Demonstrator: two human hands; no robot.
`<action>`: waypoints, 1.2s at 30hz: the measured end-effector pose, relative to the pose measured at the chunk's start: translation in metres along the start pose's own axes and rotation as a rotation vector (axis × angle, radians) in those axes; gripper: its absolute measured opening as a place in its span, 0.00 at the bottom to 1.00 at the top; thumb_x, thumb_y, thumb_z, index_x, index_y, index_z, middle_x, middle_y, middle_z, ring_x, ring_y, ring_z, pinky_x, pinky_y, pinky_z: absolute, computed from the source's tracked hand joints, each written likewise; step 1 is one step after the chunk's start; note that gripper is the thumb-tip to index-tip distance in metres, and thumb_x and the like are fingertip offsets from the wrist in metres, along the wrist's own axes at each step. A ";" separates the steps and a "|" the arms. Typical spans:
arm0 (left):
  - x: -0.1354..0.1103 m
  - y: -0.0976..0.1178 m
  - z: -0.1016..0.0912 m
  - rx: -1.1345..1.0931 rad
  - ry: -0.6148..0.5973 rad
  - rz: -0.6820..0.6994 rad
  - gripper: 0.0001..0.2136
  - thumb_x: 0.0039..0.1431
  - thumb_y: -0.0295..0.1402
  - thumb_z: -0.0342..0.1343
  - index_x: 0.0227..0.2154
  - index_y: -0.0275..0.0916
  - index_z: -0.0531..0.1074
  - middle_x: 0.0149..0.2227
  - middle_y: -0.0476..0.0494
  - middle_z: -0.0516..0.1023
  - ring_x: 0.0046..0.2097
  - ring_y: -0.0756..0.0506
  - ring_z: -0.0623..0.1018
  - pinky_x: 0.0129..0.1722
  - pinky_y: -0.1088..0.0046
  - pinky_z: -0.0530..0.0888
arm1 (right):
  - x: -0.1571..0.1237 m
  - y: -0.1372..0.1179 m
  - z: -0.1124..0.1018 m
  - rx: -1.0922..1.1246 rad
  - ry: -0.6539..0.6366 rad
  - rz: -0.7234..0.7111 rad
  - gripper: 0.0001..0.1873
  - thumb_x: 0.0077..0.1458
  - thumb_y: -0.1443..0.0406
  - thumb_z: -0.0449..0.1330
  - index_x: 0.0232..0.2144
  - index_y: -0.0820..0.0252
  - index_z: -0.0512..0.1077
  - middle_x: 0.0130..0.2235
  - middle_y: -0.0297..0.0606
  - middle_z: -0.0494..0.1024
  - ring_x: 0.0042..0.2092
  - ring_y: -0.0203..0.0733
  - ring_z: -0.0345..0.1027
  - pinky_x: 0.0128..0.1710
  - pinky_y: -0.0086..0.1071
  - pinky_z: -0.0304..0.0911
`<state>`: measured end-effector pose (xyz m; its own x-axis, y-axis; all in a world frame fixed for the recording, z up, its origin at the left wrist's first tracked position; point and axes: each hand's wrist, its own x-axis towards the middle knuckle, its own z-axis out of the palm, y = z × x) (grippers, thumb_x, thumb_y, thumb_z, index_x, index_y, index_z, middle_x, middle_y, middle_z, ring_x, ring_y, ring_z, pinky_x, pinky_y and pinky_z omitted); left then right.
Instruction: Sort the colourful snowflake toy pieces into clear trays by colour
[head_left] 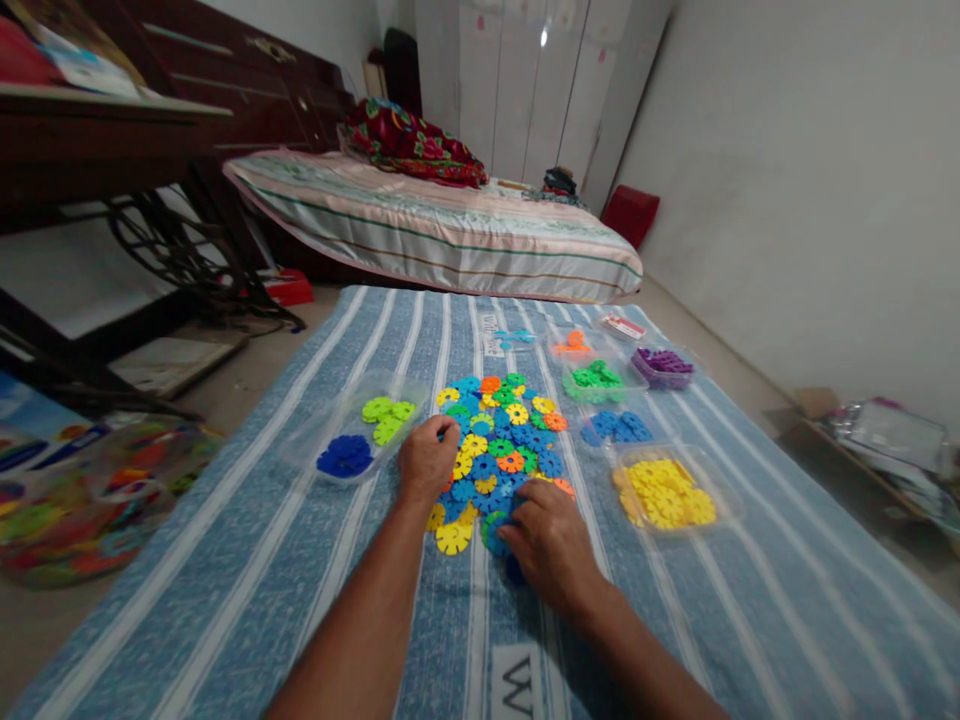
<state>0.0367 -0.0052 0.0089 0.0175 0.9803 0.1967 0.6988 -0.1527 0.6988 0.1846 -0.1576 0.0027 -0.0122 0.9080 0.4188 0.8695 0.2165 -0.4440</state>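
Note:
A heap of flat, flower-shaped plastic discs (504,440) in blue, yellow, green and orange lies on a blue striped cloth (300,560). My left hand (426,462) rests on the heap's left edge, fingers curled down onto the pieces; what they pinch is hidden. My right hand (549,545) lies at the heap's near right edge, fingers bent over blue and green discs. A clear tray (420,392) to the left holds dark blue and lime discs. To the right, a clear tray (731,500) holds yellow discs.
Further clear trays hold green discs (596,380), blue discs (616,428), purple discs (663,366) and orange discs (574,343). A clear bag of mixed discs (82,500) lies at the left. A mattress (435,225) lies beyond the cloth, a dark table (90,130) at the left.

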 end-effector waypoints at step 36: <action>0.001 -0.001 0.003 0.001 0.023 0.023 0.12 0.56 0.36 0.49 0.32 0.41 0.78 0.35 0.46 0.81 0.38 0.46 0.78 0.41 0.73 0.71 | -0.009 0.022 -0.028 -0.038 0.172 -0.169 0.11 0.61 0.69 0.53 0.31 0.56 0.73 0.37 0.41 0.77 0.41 0.42 0.71 0.43 0.35 0.66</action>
<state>0.0376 -0.0040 0.0062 0.0175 0.9735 0.2282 0.6994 -0.1750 0.6929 0.2174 -0.1709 0.0115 -0.0776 0.7851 0.6145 0.8802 0.3434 -0.3276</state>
